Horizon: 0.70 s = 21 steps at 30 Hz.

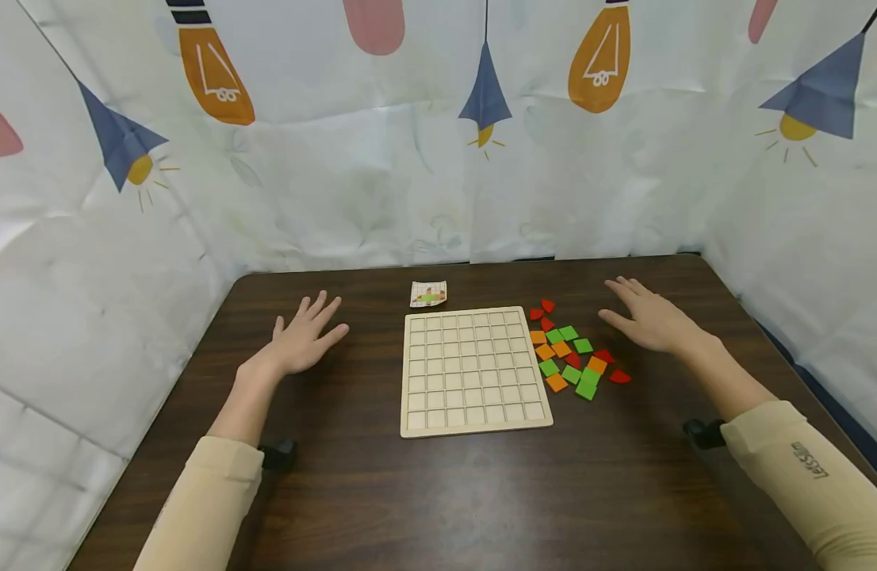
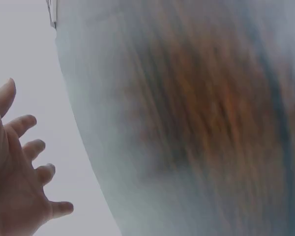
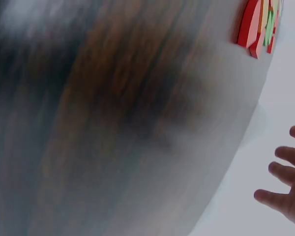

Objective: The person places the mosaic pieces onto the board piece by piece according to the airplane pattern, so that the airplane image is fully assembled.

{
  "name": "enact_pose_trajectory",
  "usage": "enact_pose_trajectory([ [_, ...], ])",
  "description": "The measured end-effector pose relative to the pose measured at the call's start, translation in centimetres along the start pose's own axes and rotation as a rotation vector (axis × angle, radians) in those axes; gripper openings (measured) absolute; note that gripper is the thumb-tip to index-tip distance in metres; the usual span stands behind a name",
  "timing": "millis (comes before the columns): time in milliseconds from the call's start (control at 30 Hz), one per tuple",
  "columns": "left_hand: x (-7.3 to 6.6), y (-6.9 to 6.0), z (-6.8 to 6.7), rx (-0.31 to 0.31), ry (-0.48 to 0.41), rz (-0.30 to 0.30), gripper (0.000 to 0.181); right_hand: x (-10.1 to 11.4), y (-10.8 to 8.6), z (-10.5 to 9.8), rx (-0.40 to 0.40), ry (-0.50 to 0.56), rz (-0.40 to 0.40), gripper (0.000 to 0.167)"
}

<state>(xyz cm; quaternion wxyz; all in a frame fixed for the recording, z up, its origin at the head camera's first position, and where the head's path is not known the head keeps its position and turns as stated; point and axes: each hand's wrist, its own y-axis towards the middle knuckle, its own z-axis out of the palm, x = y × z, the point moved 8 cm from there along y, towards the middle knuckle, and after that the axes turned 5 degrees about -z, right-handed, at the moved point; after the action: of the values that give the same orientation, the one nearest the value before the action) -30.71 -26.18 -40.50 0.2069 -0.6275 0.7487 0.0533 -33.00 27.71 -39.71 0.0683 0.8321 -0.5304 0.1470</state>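
Observation:
A square wooden grid board (image 1: pixel 476 369) lies in the middle of the dark table. Just right of it is a loose spread of small flat tiles: green squares (image 1: pixel 586 390), orange squares (image 1: pixel 557 383) and red rounded wedge pieces (image 1: pixel 620 377). My left hand (image 1: pixel 296 339) hovers or rests left of the board with fingers spread, holding nothing. On the far side of the tiles, my right hand (image 1: pixel 652 317) is also spread and holds nothing. In the right wrist view some red pieces (image 3: pixel 250 24) show near the top edge.
Behind the board lies a small picture card (image 1: pixel 428 294) with a coloured pattern on a grid. The brown wooden table (image 1: pixel 453 507) ends at a white curtain (image 1: pixel 324 190) printed with lamps and bulbs, which hangs on the far side and both flanks.

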Motion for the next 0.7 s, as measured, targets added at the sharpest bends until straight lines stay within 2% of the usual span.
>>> enact_pose_trajectory([
  [367,-3.2,-0.5,1.5,0.045,-0.09,0.091,0.073,2.5,0.4,0.1,-0.108,0.069,-0.097,0.039],
  [700,-6.1,-1.2,3.7,0.102,-0.077,0.175,0.071,3.9,0.5,1.0,-0.099,0.088,-0.13,0.03],
])
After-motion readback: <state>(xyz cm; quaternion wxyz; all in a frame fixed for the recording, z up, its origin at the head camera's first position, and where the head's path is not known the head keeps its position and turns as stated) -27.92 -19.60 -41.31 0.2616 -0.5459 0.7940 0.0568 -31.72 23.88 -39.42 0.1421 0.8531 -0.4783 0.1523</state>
